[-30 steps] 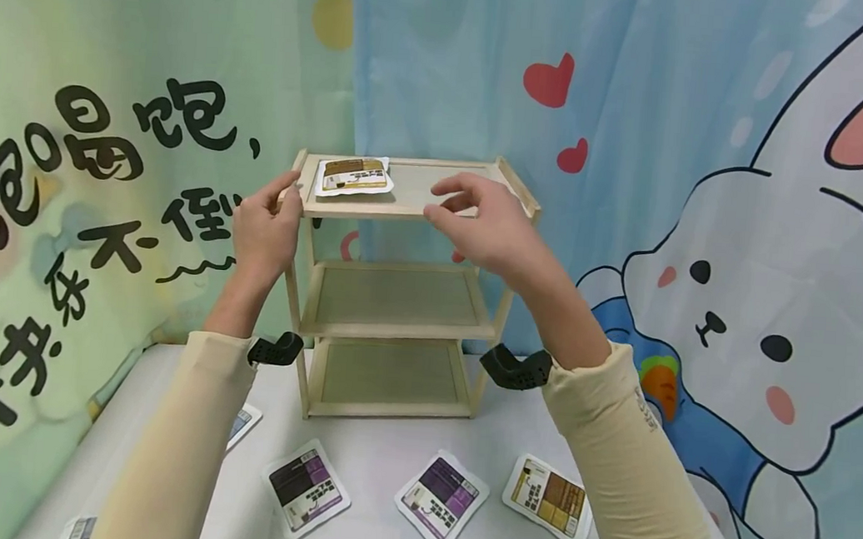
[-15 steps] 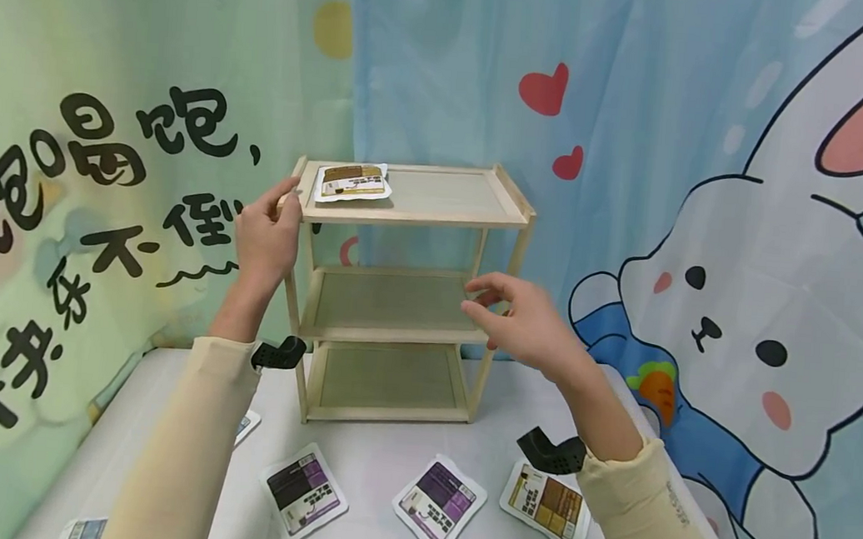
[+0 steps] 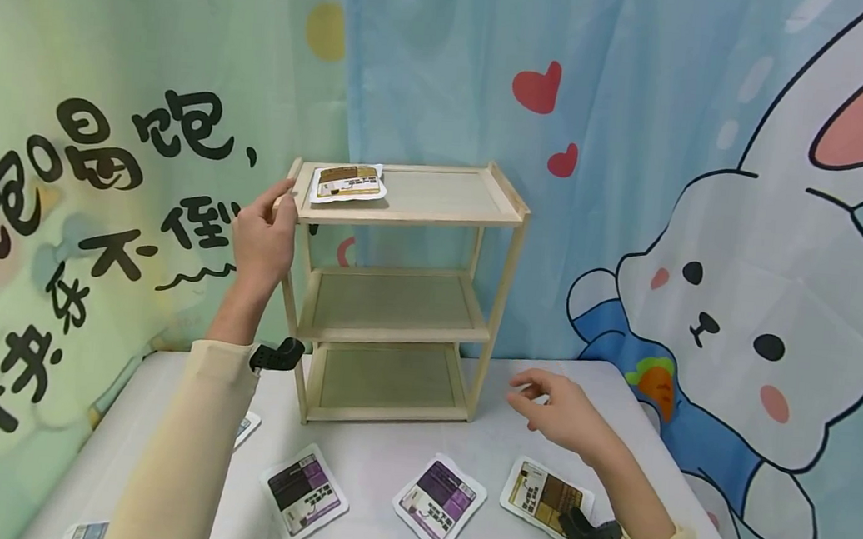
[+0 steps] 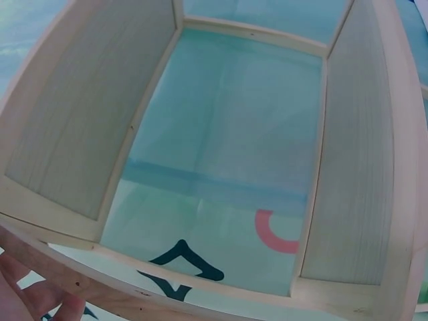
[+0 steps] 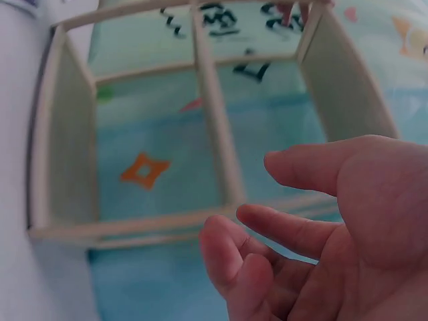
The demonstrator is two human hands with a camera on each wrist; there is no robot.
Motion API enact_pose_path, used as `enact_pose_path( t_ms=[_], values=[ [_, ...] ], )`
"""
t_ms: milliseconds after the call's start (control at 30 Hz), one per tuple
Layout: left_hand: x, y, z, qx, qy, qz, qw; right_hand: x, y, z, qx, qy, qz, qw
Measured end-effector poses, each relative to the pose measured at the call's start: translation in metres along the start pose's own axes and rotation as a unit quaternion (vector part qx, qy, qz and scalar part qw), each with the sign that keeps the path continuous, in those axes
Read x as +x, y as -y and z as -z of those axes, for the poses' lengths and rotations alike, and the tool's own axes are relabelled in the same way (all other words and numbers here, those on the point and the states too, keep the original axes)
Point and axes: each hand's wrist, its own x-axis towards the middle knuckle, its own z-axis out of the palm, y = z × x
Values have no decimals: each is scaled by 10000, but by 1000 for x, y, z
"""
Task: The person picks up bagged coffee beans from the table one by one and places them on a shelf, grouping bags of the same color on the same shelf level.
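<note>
A three-tier wooden shelf rack [image 3: 393, 334] stands on the table. At the left end of its top tier, my left hand [image 3: 263, 233] grips the edge; in the left wrist view its fingers [image 4: 43, 294] curl at the wooden rail. On that top tier lies a flat white pouch [image 3: 347, 183] with a brown and yellow label. My right hand [image 3: 557, 408] hovers right of the rack with nothing in it, thumb and forefinger apart, other fingers loosely bent. Below it, a similar brown-labelled pouch [image 3: 539, 494] lies on the table, partly covered by the wrist camera.
Two purple-labelled pouches [image 3: 439, 504] lie on the white table [image 3: 373, 457] before the rack, one being the left pouch [image 3: 305, 494]. Partly hidden by the left sleeve are a blue-labelled pouch [image 3: 246, 428] and another pouch [image 3: 87, 533]. Printed curtains [image 3: 445, 70] hang behind.
My right hand has moved from above the top tier down and to the right, over the table. The left hand has kept its place on the rack, and the pouch has stayed on top.
</note>
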Motion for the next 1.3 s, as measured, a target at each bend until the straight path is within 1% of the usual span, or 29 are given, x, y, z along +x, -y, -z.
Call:
enact_pose_path(
  t_ms=[133,300,433,500,567,667,767,800,867,967,1033,1100,1167,1300],
  values=[
    [1,0,0,-7,-6,-12,10000,-5,-29,-3,-42,-154,-544,9984],
    [-2,2,1,15,33,74,10000,-10,-68,-7,-101,-259,-1326,9908],
    [-6,4,1,36,29,149,9999,-16,-98,-12,-98,-231,-1916,9812],
    [-6,5,0,47,51,138,9999,-22,-110,-14,-90,-243,-2194,9753],
    [-6,6,-2,18,79,112,9999,-27,-119,-16,-24,-324,-2460,9687],
    [-5,5,-3,21,37,53,10000,-33,-132,-21,76,-556,-2777,9590],
    [-3,4,-3,13,-78,-34,10000,-32,-156,-27,153,-756,-3017,9503],
    [-2,3,-3,14,-94,-56,9999,-31,-167,-29,122,-831,-3124,9462],
    [-2,3,-3,9,-106,-77,9999,-29,-192,-34,97,-851,-3281,9407],
    [-2,3,-2,18,-65,-49,10000,-26,-230,-40,54,-761,-3396,9375],
    [-2,3,-3,26,-60,-40,10000,-24,-249,-43,62,-643,-3387,9387],
    [-1,2,-3,7,-84,-59,9999,-20,-258,-46,65,-608,-3374,9394],
    [-2,3,-4,-7,-107,-94,9999,-20,-262,-50,17,-675,-3427,9370],
    [-2,4,-4,-28,-121,-122,9998,-21,-256,-57,-330,-599,-3531,9331]
  ],
)
